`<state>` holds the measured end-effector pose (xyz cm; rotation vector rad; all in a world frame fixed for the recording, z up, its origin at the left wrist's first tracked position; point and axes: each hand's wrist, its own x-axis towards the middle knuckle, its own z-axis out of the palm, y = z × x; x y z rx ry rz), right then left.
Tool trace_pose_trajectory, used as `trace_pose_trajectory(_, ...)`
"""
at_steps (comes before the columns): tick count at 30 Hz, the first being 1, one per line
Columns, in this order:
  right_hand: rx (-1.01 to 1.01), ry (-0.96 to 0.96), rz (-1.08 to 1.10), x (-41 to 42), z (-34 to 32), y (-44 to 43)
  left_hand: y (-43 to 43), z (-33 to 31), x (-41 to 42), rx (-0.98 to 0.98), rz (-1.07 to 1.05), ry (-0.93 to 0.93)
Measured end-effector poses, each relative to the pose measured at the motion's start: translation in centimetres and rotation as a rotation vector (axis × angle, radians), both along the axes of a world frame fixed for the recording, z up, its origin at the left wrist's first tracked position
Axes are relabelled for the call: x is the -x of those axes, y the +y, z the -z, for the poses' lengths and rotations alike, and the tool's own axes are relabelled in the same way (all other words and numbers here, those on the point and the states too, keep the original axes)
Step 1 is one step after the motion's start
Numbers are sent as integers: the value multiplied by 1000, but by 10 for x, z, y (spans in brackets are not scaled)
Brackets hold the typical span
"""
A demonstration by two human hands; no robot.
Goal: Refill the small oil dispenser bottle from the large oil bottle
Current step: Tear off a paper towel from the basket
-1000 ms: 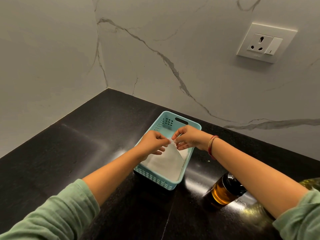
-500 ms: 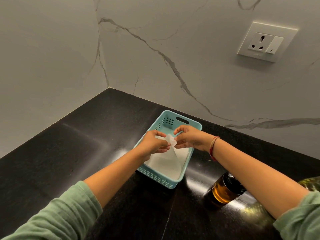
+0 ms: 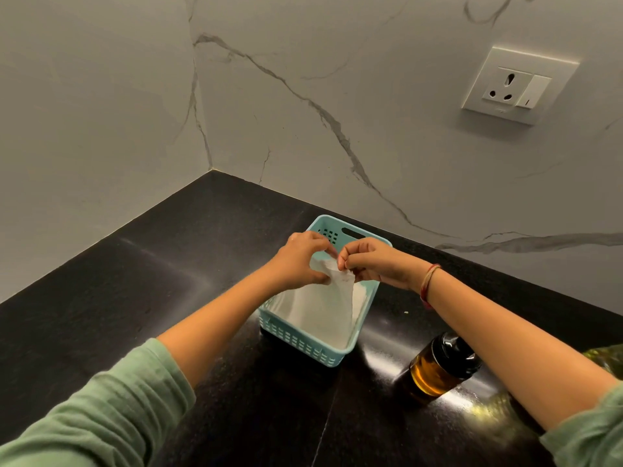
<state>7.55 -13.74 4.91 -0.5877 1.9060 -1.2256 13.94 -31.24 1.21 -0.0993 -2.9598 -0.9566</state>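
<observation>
My left hand [image 3: 300, 261] and my right hand [image 3: 371, 264] meet over a light blue plastic basket [image 3: 303, 342] and both pinch the raised corner of a white tissue sheet [image 3: 323, 308] that lies in it. The small oil dispenser bottle [image 3: 438, 372], amber oil under a black cap, stands on the black counter right of the basket, partly behind my right forearm. A yellowish edge of the large oil bottle [image 3: 606, 357] shows at the far right, mostly hidden by my arm.
The black stone counter [image 3: 151, 298] runs into a corner of grey marble walls. A white wall socket [image 3: 519, 85] sits high on the right wall. Oil glints on the counter by my right sleeve.
Both hands have lifted the tissue's corner a little higher above the basket and moved closer together. The bottles have not moved.
</observation>
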Motion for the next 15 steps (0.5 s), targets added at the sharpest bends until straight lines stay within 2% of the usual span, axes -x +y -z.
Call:
trace_pose_trajectory(5,17,26,50,-1,1,0,-10,-4,7,-8,-17,14)
trace_pose_trajectory(7,-38,57,62,-1,3,1,-13,-2,8,-32,-31,18)
trace_pose_trajectory(10,-171,170,17,-7,4,3,-13,0,8,-55,-29,24)
trace_pose_trajectory(15,-214,341,46,-18,14,0,-11,-1,7,-39,-3,1)
